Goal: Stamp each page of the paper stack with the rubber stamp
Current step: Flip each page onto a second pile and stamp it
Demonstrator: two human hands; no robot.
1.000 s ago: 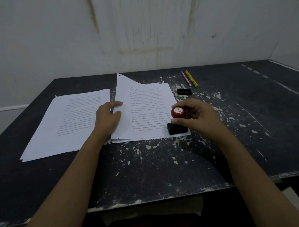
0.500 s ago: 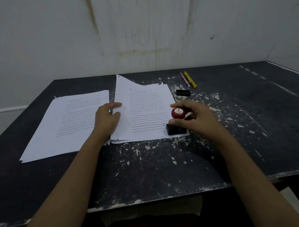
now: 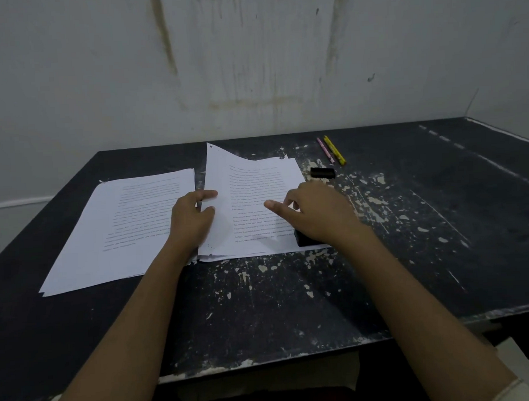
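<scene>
Stamp (image 3: 304, 240) is seen only as a black base, set on the near right corner of the stack (image 3: 274, 175), directly under the heel of the right hand (image 3: 318, 213); its knob is covered, so whether it is gripped cannot be told; the forefinger (image 3: 272, 204) is stretched out flat over the print. The top sheet (image 3: 222, 168) is pinched at its left edge between thumb and forefinger of the left hand (image 3: 191, 221); its far corner is curled up off the stack. Left of that pinch a second pile (image 3: 122, 230) is laid flat, face up; it is judged to be the pages already done, though no stamp mark can be made out on any page in the dim light. The pinched sheet is judged ready to be passed across; more sheets are shown at the near edge beneath it, so work is left, though how much cannot be counted.

All is borne on a black table (image 3: 292, 305), its paint chipped to pale flecks, thickest around the right hand; just beyond that hand a small black block (image 3: 322, 172) is laid; further off, two pens (image 3: 334, 150), pink and yellow, side by side. A white wall (image 3: 251, 64), stained and streaked, is met at the far edge; a corner is formed to the right.
</scene>
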